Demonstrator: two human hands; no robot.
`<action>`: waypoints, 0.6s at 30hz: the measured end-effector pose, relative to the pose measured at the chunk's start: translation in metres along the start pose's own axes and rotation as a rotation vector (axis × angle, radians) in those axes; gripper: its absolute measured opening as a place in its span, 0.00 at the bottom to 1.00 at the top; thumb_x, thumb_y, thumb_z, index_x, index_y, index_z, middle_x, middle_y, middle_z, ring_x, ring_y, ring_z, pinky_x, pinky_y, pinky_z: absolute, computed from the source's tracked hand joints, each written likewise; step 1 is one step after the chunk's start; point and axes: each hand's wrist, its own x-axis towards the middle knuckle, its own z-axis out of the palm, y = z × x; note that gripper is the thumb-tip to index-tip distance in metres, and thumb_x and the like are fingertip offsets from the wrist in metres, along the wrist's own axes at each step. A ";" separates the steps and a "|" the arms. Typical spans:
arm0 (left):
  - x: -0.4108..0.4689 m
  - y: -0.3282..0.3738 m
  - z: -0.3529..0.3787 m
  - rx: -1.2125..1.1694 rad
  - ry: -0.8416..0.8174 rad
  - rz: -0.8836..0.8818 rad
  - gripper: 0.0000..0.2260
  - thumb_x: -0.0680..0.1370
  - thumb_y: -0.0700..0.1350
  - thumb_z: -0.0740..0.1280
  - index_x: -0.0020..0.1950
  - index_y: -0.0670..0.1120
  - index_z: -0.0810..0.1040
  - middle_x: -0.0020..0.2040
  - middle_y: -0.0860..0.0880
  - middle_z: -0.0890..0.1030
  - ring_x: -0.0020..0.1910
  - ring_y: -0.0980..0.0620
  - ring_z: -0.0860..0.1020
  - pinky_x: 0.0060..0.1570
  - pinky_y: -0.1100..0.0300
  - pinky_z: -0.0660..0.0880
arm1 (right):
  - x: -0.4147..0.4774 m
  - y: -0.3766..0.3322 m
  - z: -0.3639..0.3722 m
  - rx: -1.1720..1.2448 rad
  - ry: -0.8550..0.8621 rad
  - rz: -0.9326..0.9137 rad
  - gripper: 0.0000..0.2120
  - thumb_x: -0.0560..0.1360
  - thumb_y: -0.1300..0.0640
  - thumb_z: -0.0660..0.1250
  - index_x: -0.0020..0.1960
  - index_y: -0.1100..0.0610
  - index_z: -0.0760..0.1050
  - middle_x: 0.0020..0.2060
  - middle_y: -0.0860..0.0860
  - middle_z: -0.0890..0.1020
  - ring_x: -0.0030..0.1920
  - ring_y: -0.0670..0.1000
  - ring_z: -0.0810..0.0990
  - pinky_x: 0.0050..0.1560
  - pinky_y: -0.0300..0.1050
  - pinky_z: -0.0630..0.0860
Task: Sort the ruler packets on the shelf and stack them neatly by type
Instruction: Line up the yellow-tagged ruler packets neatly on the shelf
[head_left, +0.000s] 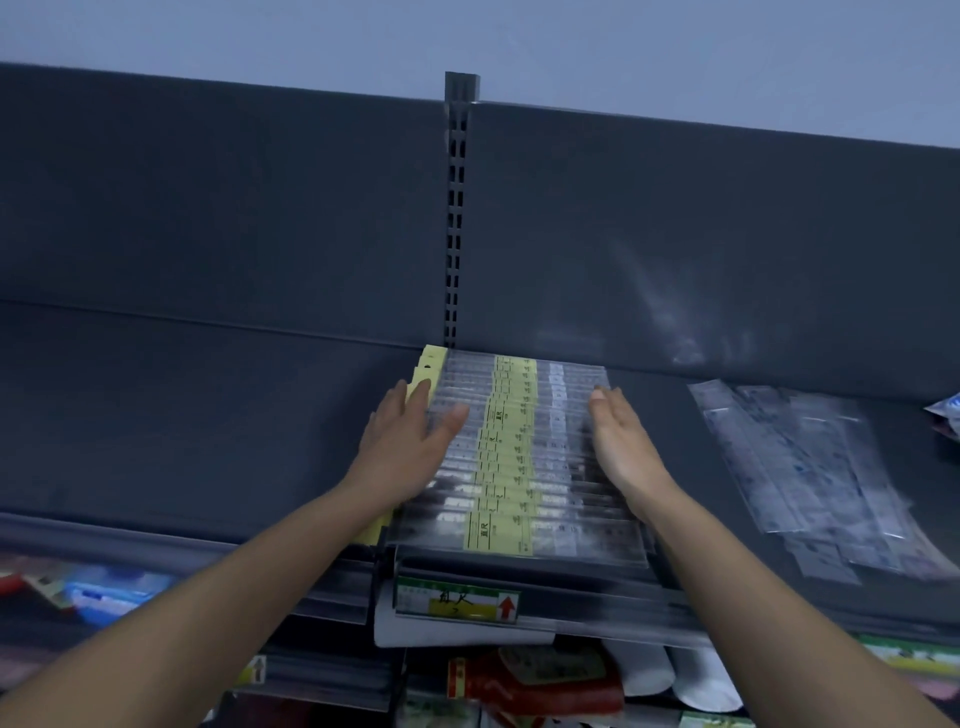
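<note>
Evidently, one type was largely sorted: the yellow-labelled ruler packets (506, 467) lay in an overlapping row at the centre of the shelf (208, 441), running from the back panel to the front edge. The left hand (410, 441) and right hand (621, 447) pressed flat against the row's two sides, each grip open, fingers straight, holding nothing. The clear packets (810, 467) to the right lay askew, apart from the row; squaring that pile appeared to remain.
</note>
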 end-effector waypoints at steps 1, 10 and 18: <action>0.001 0.002 0.003 -0.003 0.000 0.007 0.40 0.72 0.70 0.45 0.79 0.51 0.48 0.80 0.48 0.45 0.78 0.50 0.44 0.76 0.46 0.46 | -0.001 0.000 0.002 -0.012 0.002 -0.009 0.26 0.84 0.45 0.45 0.79 0.55 0.52 0.79 0.48 0.51 0.78 0.45 0.47 0.74 0.42 0.44; 0.022 0.006 -0.005 0.082 0.002 -0.017 0.33 0.79 0.66 0.48 0.79 0.50 0.52 0.80 0.46 0.47 0.78 0.47 0.46 0.76 0.45 0.48 | 0.001 0.003 -0.009 0.036 0.019 0.015 0.25 0.84 0.46 0.46 0.78 0.54 0.54 0.78 0.47 0.57 0.77 0.46 0.53 0.74 0.42 0.48; 0.066 0.006 -0.011 0.172 -0.106 0.009 0.24 0.84 0.46 0.49 0.79 0.44 0.49 0.79 0.44 0.49 0.78 0.48 0.50 0.75 0.48 0.42 | 0.033 -0.004 -0.009 -0.233 -0.067 0.068 0.25 0.83 0.53 0.43 0.80 0.52 0.49 0.78 0.48 0.52 0.78 0.49 0.48 0.77 0.54 0.39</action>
